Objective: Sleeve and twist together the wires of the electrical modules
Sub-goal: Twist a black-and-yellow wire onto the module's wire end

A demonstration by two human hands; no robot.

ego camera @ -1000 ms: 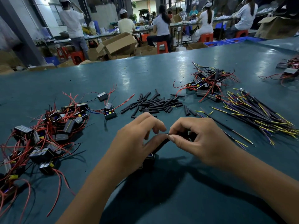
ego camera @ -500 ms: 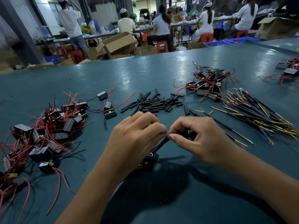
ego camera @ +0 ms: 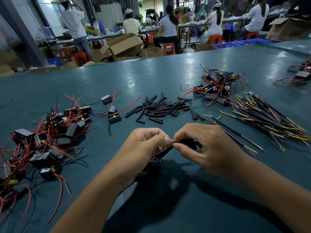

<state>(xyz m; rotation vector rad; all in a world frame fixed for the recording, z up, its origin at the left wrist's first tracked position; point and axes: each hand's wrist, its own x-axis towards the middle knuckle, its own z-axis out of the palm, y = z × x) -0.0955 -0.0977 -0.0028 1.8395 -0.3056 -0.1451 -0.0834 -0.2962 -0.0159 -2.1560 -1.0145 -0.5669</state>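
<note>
Left hand (ego camera: 143, 148) and right hand (ego camera: 207, 148) pinch thin wire ends (ego camera: 172, 141) together at table (ego camera: 168, 73) centre; module (ego camera: 154, 163) dangles at six o'clock. Light, floppy, fray-prone strands: best gripped near the stripped tips.

Teal worktable (ego camera: 151, 76), open cardboard box (ego camera: 123, 45), red stools (ego camera: 169, 47), blue crate (ego camera: 226, 45), seated workers (ego camera: 168, 29)
</note>
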